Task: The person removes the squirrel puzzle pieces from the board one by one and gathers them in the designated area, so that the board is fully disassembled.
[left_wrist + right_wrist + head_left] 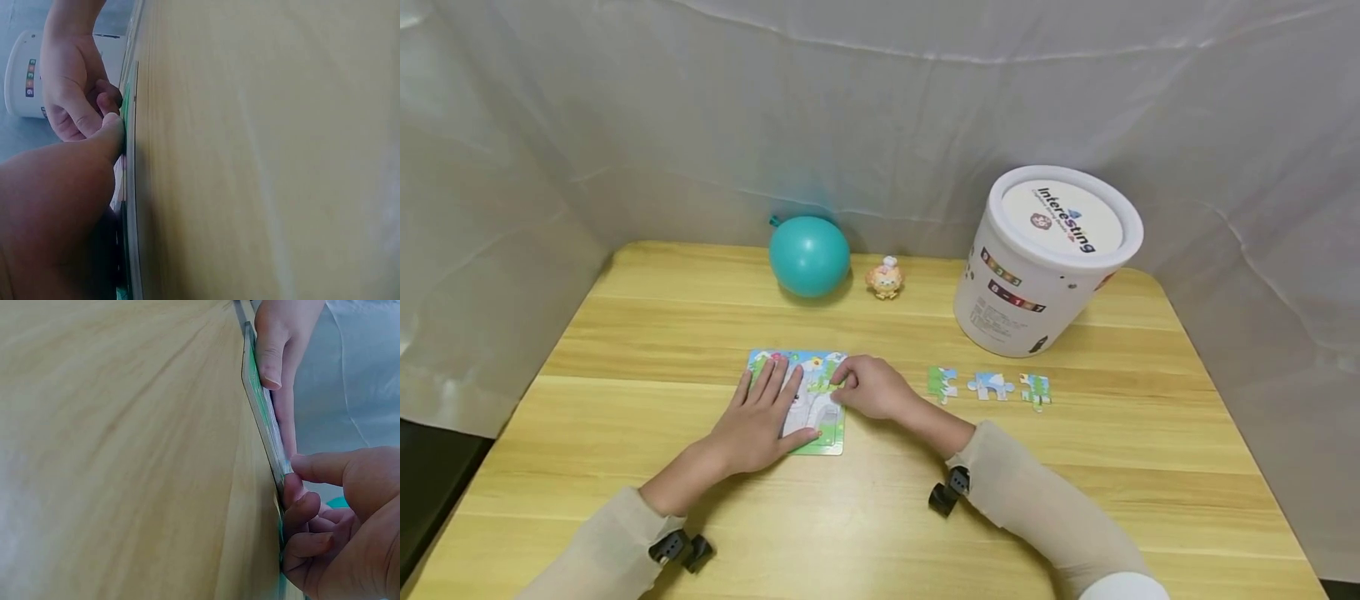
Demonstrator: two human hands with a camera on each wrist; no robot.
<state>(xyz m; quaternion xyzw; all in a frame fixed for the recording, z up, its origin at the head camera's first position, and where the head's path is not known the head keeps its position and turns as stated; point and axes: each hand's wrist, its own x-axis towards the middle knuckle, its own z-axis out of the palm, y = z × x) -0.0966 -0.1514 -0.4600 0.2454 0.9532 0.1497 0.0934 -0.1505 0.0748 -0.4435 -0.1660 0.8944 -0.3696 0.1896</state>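
A small jigsaw puzzle (pixel 827 435) with a green, blue and grey picture lies in its flat tray on the table. My left hand (pixel 758 421) rests on its left part, fingers spread and straight, thumb across the lower area. At the puzzle's right edge, my right hand (pixel 871 387) has thumb and index finger pinching a puzzle piece (pixel 287 467), mostly hidden by the fingertips. The other right fingers (pixel 303 512) are curled beside the tray edge. Three loose puzzle pieces (pixel 991 386) lie in a row to the right of this hand.
Behind the puzzle are a teal balloon (pixel 809 257) and a small chick-like figurine (pixel 886 279). A tall white lidded bucket (pixel 1037 275) stands at the back right, behind the loose pieces. Pale curtains (pixel 880 125) border the wooden table (pixel 850 533).
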